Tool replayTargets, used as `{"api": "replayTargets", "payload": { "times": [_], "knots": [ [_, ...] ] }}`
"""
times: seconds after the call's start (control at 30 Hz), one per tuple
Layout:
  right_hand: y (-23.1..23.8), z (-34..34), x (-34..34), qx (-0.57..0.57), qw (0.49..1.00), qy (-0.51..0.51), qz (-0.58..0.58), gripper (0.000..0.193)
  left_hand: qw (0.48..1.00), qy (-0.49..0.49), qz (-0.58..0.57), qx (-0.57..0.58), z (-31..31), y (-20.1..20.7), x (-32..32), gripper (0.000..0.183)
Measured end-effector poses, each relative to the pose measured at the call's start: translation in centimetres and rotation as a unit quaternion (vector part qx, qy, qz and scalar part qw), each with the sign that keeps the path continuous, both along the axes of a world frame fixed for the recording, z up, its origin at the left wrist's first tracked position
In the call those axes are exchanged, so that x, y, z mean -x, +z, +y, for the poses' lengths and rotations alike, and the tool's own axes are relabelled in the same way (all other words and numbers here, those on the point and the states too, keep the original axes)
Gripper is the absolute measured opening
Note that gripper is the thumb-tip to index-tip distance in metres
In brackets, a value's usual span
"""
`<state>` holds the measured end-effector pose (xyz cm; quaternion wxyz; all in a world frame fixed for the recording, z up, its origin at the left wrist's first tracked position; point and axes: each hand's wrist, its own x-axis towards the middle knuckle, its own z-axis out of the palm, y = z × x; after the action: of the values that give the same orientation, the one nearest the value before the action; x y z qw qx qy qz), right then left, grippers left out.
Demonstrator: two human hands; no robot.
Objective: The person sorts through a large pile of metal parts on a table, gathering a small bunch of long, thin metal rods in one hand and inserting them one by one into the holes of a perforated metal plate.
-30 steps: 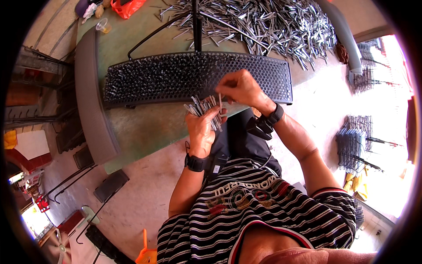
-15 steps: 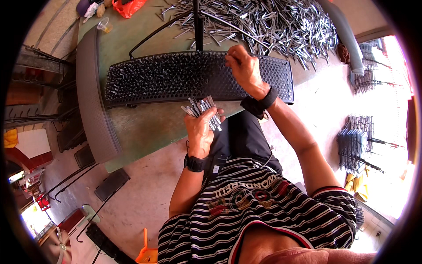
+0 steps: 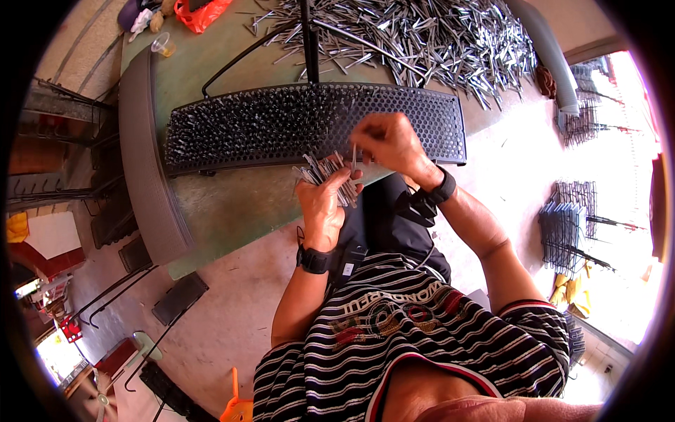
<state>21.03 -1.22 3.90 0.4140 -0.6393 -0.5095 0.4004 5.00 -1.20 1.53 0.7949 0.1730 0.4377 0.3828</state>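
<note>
My left hand (image 3: 320, 209) is closed round a bundle of thin metal strips (image 3: 316, 171), held just off the near edge of a long black perforated panel (image 3: 415, 116). Close beside it, my right hand (image 3: 395, 146) pinches a single metal strip (image 3: 354, 156) that hangs down toward the bundle. Many strips stand upright in the holes over the panel's left and middle part. On its right part the holes show bare. My right fingertips are slightly blurred.
A heap of loose metal strips (image 3: 450, 42) covers the far side of the green table (image 3: 232, 218). A grey curved strip (image 3: 144, 162) runs along the table's left side, near a clear cup (image 3: 162, 46) and a red bag (image 3: 200, 15). Wire racks (image 3: 566, 225) stand at right.
My right hand has come back from over the panel to beside my left hand, and a strip now shows in its fingers. My left hand has barely moved.
</note>
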Motion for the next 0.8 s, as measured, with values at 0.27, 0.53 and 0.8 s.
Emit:
{"api": "replayTargets", "payload": {
  "times": [0.27, 0.53, 0.8],
  "knots": [
    [-1.5, 2.7, -2.4, -0.219, 0.951, -0.177, -0.128, 0.011, 0.998, -0.037, -0.017, -0.038, -0.2, -1.7, 0.8, 0.028],
    [-2.8, 4.0, -3.1, -0.198, 0.936, -0.088, -0.276, 0.006, 1.0, -0.021, 0.002, 0.003, 0.0, -1.1, 1.3, 0.023],
    [-0.6, 2.3, -1.2, -0.119, 0.968, 0.061, -0.214, 0.014, 1.0, -0.008, 0.009, 0.01, 0.1, -0.4, 1.0, 0.019]
  ]
}}
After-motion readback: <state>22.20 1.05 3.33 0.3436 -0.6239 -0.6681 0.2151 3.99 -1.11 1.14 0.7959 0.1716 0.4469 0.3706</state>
